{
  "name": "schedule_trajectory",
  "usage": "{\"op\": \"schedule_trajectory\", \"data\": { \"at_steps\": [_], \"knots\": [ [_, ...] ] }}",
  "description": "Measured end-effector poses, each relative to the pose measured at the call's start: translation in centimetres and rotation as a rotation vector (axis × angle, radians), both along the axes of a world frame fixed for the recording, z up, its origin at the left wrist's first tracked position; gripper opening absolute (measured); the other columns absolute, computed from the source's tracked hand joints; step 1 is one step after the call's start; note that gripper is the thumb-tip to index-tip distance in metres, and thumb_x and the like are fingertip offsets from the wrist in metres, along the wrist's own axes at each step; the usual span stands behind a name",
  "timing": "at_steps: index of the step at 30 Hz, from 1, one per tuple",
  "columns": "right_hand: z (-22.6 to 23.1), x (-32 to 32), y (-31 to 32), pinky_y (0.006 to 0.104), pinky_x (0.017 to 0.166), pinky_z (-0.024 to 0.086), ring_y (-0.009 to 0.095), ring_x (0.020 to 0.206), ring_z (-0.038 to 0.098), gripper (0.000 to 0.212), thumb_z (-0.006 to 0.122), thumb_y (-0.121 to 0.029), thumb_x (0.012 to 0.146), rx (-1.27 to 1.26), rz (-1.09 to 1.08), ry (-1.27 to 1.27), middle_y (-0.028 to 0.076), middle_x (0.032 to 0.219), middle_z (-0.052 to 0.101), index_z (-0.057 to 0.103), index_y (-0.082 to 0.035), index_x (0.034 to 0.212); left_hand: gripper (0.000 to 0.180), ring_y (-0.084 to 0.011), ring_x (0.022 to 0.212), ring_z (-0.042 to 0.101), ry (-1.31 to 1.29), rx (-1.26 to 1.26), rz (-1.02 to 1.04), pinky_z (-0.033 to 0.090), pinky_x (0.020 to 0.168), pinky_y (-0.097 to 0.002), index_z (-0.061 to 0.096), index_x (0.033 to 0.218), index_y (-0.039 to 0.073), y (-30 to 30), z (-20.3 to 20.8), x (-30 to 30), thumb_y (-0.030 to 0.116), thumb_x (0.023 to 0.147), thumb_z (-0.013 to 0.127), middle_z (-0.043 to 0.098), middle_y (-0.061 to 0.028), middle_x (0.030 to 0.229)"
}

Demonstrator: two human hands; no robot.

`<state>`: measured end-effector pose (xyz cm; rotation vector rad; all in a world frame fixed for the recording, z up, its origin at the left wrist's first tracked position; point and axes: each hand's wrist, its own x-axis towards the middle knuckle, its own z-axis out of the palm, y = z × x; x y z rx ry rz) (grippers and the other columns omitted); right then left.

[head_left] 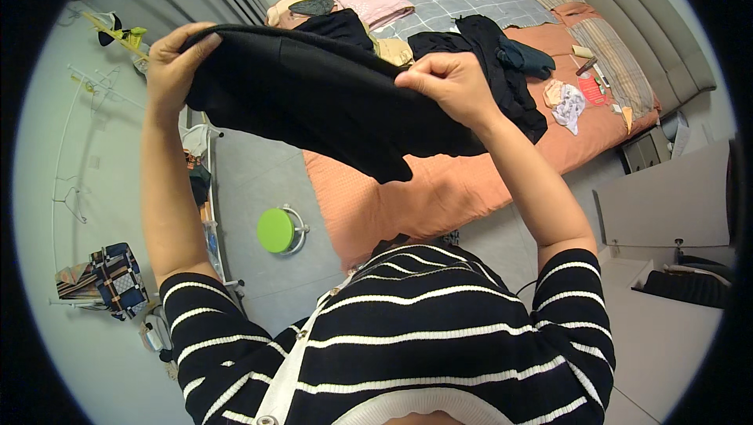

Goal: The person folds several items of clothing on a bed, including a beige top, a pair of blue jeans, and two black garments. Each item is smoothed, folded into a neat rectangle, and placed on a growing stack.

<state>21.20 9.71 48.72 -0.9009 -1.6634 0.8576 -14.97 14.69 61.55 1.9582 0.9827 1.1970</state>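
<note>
A black garment (302,99) is stretched in the air between my two hands, out in front of me. My left hand (174,64) pinches its upper left corner, with the thumb in front of the cloth. Farther right along the same top edge, my right hand (451,86) grips the cloth between thumb and curled fingers. Below the hands the fabric hangs in a loose band, with a narrow end dangling near the middle. What kind of garment it is, I cannot tell.
An orange-covered bed (376,201) lies ahead, with dark clothes (522,103), a folded pink cloth (384,9) and small white cloths (566,103) on it. A green round stool (275,230) stands on the floor. A white rack (210,213) is at left, an open white cabinet (667,213) at right.
</note>
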Motion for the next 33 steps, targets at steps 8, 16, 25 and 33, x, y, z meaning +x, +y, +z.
{"op": "schedule_trajectory", "data": {
  "at_steps": [8, 16, 25, 33],
  "knots": [
    [-2.1, -1.5, -1.0, 0.0234, 0.064, 0.046, 0.007, 0.068, 0.057, 0.025, 0.074, -0.025, 0.080, 0.112, -0.019, 0.136, 0.002, 0.074, 0.065, 0.067, -0.003, 0.090, 0.020, -0.0122, 0.080, 0.065, 0.027, 0.151, -0.051, 0.052, 0.076, -0.0211, 0.067, 0.102, -0.002, 0.5, 6.0, 1.8, 0.004, 0.084, 0.068, 0.069, -0.0076, 0.090],
    [-12.7, -9.4, -7.3, 0.0349, 0.064, 0.045, 0.023, 0.066, 0.057, 0.030, 0.064, -0.027, 0.088, -0.236, 0.274, 0.205, 0.015, 0.072, 0.060, 0.061, 0.002, 0.090, 0.017, -0.0100, 0.080, 0.063, 0.245, 0.202, -0.101, 0.051, 0.076, -0.0207, 0.069, 0.100, -0.002, 0.7, 5.8, 4.0, 0.002, 0.083, 0.067, 0.069, -0.0049, 0.089],
    [-10.2, -14.0, -8.8, 0.0437, 0.089, 0.043, 0.033, 0.101, 0.055, 0.030, 0.062, -0.028, 0.087, 0.263, 0.395, -0.108, 0.014, 0.107, 0.059, 0.060, 0.001, 0.078, 0.019, -0.0113, 0.080, 0.062, 0.140, 0.172, 0.008, 0.051, 0.075, -0.0216, 0.067, 0.103, -0.003, -1.2, 7.5, 1.1, 0.004, 0.085, 0.066, 0.068, -0.0065, 0.090],
    [-9.8, -12.0, -7.7, 0.0449, 0.094, 0.035, 0.039, 0.111, 0.043, 0.016, 0.075, -0.015, 0.069, 0.324, -0.286, 0.002, 0.020, 0.121, 0.048, 0.069, -0.006, 0.081, 0.019, -0.0120, 0.082, 0.062, 0.046, 0.156, -0.013, 0.050, 0.077, -0.0221, 0.066, 0.103, -0.004, -2.0, 6.1, 0.4, 0.004, 0.086, 0.066, 0.067, -0.0070, 0.092]
  ]
}}
